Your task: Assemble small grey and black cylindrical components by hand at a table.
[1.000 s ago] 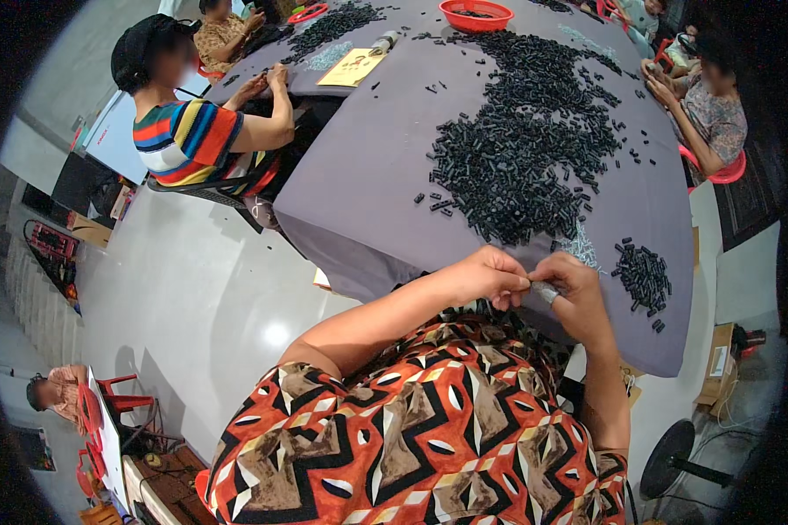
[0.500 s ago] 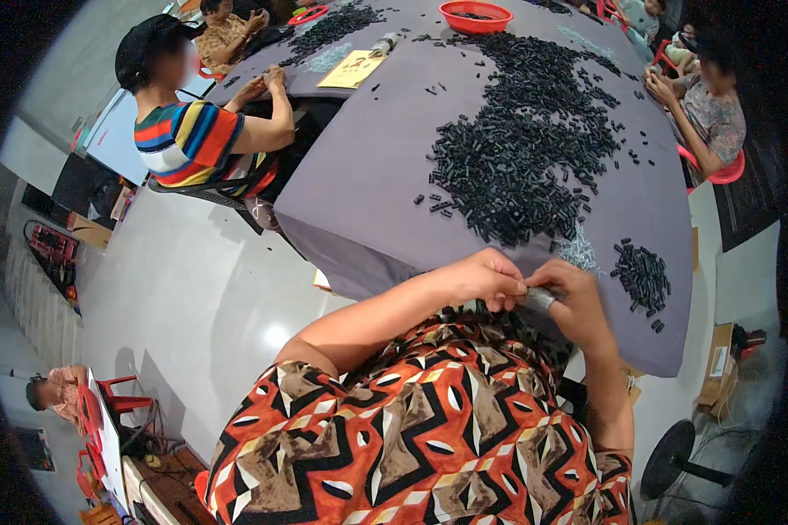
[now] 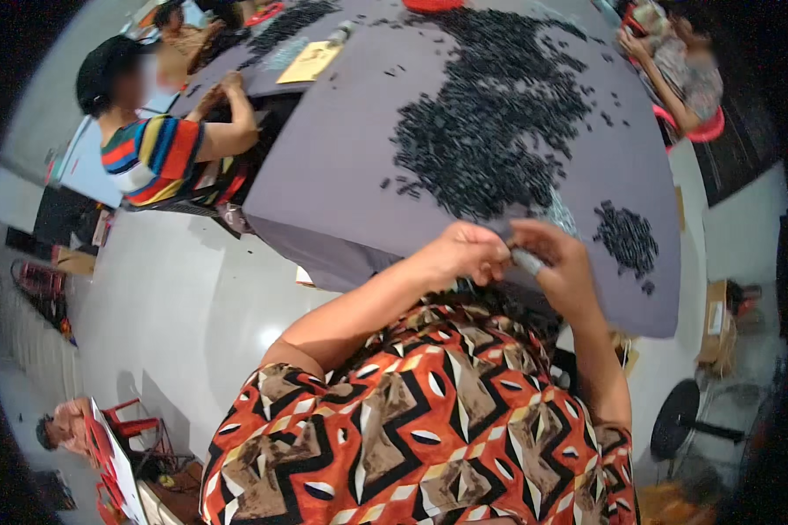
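Note:
My left hand [image 3: 471,252] is closed in a pinch above the table's near edge, its fingertips close to those of my right hand [image 3: 562,259]. The right fingers curl inward in a pinch too, with a grey wrap [image 3: 527,261] around one digit. Whatever lies between the fingertips is too small and blurred to make out. Just beyond the hands spreads a large heap of short black plastic pieces [image 3: 477,144]. A small pile of clear, whitish bits [image 3: 559,213] lies behind my right hand. To its right sits a separate little pile of black pieces [image 3: 626,240].
A grey cloth covers the table [image 3: 324,166]. A yellow printed sheet [image 3: 311,63] and a red basket [image 3: 433,4] lie farther off. One person in a striped shirt [image 3: 162,153] works at the left; another [image 3: 687,83] sits at the far right. A black round-based stand [image 3: 677,420] is at lower right.
The whole view has shifted, so the table and people appear higher and farther left. My hands stay close together; the right fingers look a little more raised and spread from the left.

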Motion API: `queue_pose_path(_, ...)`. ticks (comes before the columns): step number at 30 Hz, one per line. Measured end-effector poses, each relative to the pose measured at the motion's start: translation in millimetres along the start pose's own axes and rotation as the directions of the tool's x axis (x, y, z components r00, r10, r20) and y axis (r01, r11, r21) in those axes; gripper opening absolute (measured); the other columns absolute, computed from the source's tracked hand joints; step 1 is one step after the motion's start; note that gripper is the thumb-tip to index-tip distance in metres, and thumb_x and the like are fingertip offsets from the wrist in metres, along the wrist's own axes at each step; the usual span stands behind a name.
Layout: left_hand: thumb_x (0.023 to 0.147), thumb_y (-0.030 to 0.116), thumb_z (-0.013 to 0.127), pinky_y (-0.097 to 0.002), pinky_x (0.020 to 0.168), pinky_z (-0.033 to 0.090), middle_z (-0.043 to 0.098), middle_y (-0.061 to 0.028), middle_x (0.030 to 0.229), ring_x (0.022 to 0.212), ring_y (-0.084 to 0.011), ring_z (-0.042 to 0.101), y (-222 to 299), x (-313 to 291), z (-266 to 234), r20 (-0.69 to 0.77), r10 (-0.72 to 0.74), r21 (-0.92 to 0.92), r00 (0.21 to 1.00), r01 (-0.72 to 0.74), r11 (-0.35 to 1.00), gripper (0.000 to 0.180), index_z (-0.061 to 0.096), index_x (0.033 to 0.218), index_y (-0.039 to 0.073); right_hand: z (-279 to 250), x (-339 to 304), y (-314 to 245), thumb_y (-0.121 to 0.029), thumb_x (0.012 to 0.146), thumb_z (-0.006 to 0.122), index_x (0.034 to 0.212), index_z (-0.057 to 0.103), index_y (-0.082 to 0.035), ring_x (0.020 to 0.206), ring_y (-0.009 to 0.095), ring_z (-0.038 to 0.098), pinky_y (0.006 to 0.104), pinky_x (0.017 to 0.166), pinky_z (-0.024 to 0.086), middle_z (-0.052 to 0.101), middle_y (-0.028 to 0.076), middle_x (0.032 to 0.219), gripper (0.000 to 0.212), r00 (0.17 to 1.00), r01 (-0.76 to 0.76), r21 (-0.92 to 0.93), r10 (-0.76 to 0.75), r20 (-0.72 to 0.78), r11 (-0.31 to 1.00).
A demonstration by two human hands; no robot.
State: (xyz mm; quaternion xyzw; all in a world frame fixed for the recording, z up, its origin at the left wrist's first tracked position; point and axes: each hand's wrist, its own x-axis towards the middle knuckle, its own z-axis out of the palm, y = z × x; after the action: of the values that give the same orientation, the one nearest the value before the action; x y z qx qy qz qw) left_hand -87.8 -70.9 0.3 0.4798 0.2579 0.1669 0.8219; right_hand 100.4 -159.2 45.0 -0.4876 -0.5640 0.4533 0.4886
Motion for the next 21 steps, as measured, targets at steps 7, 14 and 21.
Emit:
queue_pose_path(7,0.096,0.011,0.057,-0.0232,0.064,0.050,0.068,-0.0056,0.086,0.069,-0.0091,0.061,2.4,-7.0,4.1,-0.006,0.337,0.209,0.942,-0.328,0.921,0.016,0.067,0.100,-0.001,-5.2,12.0,9.7,0.003,0.088,0.058,0.121,0.060,-0.002,0.098,0.014,0.064,0.0277,0.086,0.051,0.069,0.009,0.104,0.034,0.999,0.030,0.141,-0.027,-0.025,0.990)
queue_pose_path(14,0.095,0.009,0.057,-0.0227,0.066,0.050,0.067,-0.0049,0.090,0.073,-0.0082,0.061,-1.9,-6.8,10.4,-0.044,0.389,0.286,0.920,-0.361,0.888,0.017,0.066,0.104,-0.003,-8.4,12.4,4.6,-0.012,0.091,0.058,0.105,0.064,-0.003,0.081,0.019,0.064,0.0320,0.070,0.049,0.068,0.010,0.090,0.018,0.996,0.033,-0.164,-0.045,-0.076,0.986)
queue_pose_path(21,0.091,0.005,0.057,-0.0233,0.062,0.044,0.058,-0.0011,0.075,0.067,-0.0076,0.052,8.9,-11.9,10.0,0.093,0.489,0.740,0.867,-0.388,0.548,0.012,0.068,0.096,0.000,5.7,10.4,5.5,-0.026,0.090,0.053,0.088,0.059,-0.005,0.083,0.041,0.059,0.0472,0.069,0.046,0.061,0.019,0.084,0.022,0.984,0.167,-0.669,-0.165,0.066,0.725)
